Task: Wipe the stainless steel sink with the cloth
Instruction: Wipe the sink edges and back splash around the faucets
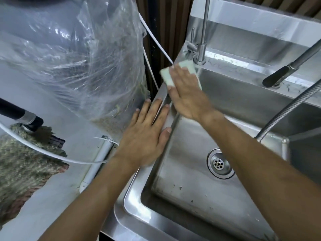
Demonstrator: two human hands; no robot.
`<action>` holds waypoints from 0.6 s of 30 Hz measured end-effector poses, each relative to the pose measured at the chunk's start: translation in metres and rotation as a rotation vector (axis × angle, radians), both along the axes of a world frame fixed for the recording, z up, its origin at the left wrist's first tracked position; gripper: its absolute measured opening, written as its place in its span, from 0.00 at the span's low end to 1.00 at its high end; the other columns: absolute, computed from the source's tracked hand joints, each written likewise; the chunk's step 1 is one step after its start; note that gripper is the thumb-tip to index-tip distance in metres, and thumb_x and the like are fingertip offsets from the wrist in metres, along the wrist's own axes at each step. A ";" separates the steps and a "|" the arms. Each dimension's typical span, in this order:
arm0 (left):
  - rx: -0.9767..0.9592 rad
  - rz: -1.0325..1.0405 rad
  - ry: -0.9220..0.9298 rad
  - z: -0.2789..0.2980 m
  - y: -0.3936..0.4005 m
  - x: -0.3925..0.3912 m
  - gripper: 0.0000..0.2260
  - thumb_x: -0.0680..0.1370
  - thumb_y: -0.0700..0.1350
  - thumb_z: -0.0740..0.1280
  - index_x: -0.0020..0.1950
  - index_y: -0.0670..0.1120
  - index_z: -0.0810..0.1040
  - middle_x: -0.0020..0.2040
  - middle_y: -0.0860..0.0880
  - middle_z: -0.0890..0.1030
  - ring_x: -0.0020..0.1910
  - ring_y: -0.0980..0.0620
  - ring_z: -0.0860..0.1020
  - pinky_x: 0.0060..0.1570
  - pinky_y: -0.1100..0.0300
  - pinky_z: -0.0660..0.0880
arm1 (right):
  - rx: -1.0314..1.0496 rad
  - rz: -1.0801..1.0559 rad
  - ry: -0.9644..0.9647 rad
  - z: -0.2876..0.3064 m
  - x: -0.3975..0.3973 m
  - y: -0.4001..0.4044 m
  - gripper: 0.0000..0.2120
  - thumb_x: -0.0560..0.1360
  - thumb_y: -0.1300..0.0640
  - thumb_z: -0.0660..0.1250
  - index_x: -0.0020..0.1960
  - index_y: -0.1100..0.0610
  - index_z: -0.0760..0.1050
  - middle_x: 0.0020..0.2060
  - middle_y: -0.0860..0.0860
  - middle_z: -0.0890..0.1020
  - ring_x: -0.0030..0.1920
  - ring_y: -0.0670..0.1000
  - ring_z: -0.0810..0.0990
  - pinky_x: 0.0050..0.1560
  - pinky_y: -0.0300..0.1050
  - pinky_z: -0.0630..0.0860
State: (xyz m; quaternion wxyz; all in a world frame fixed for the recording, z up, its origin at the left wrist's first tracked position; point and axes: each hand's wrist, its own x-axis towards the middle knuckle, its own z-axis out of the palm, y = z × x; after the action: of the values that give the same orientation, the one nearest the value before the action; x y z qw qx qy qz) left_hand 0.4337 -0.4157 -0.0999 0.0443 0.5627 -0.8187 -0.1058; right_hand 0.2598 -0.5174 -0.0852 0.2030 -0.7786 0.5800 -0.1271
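The stainless steel sink [132, 204] fills the lower right, with a round drain [219, 164] in its basin. A pale green-white cloth [167, 75] lies on the sink's far left corner, beside the base of a thin tap. My right hand [187, 94] presses flat on the cloth, fingers stretched out, arm crossing over the basin. My left hand [147, 134] rests flat on the sink's left rim, fingers spread, holding nothing.
A thin steel tap [202, 46] stands at the back left corner. A black-handled faucet [284, 73] and a ribbed metal hose [286, 112] hang on the right. A big clear plastic bag [83, 58], white tubing [52, 155] and a woven mat [22, 162] lie left of the sink.
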 end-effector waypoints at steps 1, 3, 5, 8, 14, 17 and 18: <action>-0.007 -0.005 -0.004 -0.002 -0.001 0.000 0.29 0.85 0.58 0.45 0.84 0.47 0.53 0.85 0.47 0.49 0.83 0.43 0.45 0.79 0.39 0.54 | 0.010 0.038 -0.013 0.000 0.000 0.013 0.28 0.87 0.46 0.46 0.84 0.51 0.45 0.83 0.47 0.44 0.82 0.47 0.39 0.81 0.47 0.35; -0.041 -0.010 -0.010 -0.003 0.003 0.000 0.29 0.85 0.57 0.46 0.84 0.46 0.52 0.85 0.47 0.48 0.83 0.44 0.45 0.80 0.41 0.55 | 0.023 0.118 -0.020 -0.001 -0.002 0.026 0.27 0.87 0.46 0.45 0.84 0.50 0.44 0.83 0.46 0.43 0.82 0.45 0.37 0.81 0.46 0.35; -0.069 -0.003 -0.014 -0.002 0.007 0.000 0.28 0.86 0.57 0.47 0.84 0.46 0.53 0.85 0.47 0.49 0.83 0.44 0.46 0.80 0.42 0.55 | 0.012 0.145 0.000 -0.001 -0.006 0.014 0.27 0.87 0.46 0.45 0.84 0.50 0.45 0.83 0.46 0.44 0.82 0.45 0.38 0.81 0.46 0.36; -0.084 0.000 -0.031 -0.001 0.006 -0.002 0.28 0.86 0.57 0.46 0.84 0.46 0.54 0.85 0.47 0.50 0.83 0.45 0.48 0.80 0.43 0.54 | -0.023 0.092 0.023 -0.002 -0.006 -0.026 0.27 0.87 0.46 0.44 0.84 0.51 0.47 0.84 0.47 0.47 0.83 0.47 0.40 0.81 0.47 0.37; -0.087 -0.013 -0.038 0.002 0.004 -0.003 0.27 0.86 0.56 0.48 0.84 0.45 0.55 0.84 0.47 0.51 0.83 0.45 0.46 0.81 0.43 0.50 | -0.069 -0.025 0.030 -0.001 -0.007 -0.074 0.27 0.87 0.48 0.45 0.84 0.57 0.50 0.84 0.53 0.50 0.83 0.52 0.44 0.82 0.50 0.41; -0.057 -0.007 -0.001 0.004 0.001 -0.004 0.27 0.86 0.55 0.50 0.83 0.45 0.58 0.84 0.46 0.56 0.83 0.43 0.52 0.81 0.44 0.51 | -0.046 -0.042 0.003 -0.001 -0.003 -0.052 0.29 0.87 0.47 0.45 0.84 0.57 0.46 0.84 0.54 0.46 0.83 0.52 0.42 0.82 0.51 0.40; -0.042 -0.008 0.012 0.005 -0.003 -0.003 0.26 0.85 0.55 0.50 0.82 0.45 0.60 0.83 0.46 0.58 0.82 0.42 0.55 0.80 0.44 0.52 | -0.036 -0.043 0.009 -0.002 -0.004 -0.045 0.29 0.87 0.46 0.45 0.84 0.57 0.45 0.84 0.53 0.45 0.83 0.52 0.41 0.82 0.50 0.39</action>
State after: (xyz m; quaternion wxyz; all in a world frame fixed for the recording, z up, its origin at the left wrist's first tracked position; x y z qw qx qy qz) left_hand 0.4304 -0.4190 -0.0949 0.0606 0.5577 -0.8227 -0.0921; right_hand 0.2562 -0.5624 -0.0870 0.1832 -0.7701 0.5952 -0.1383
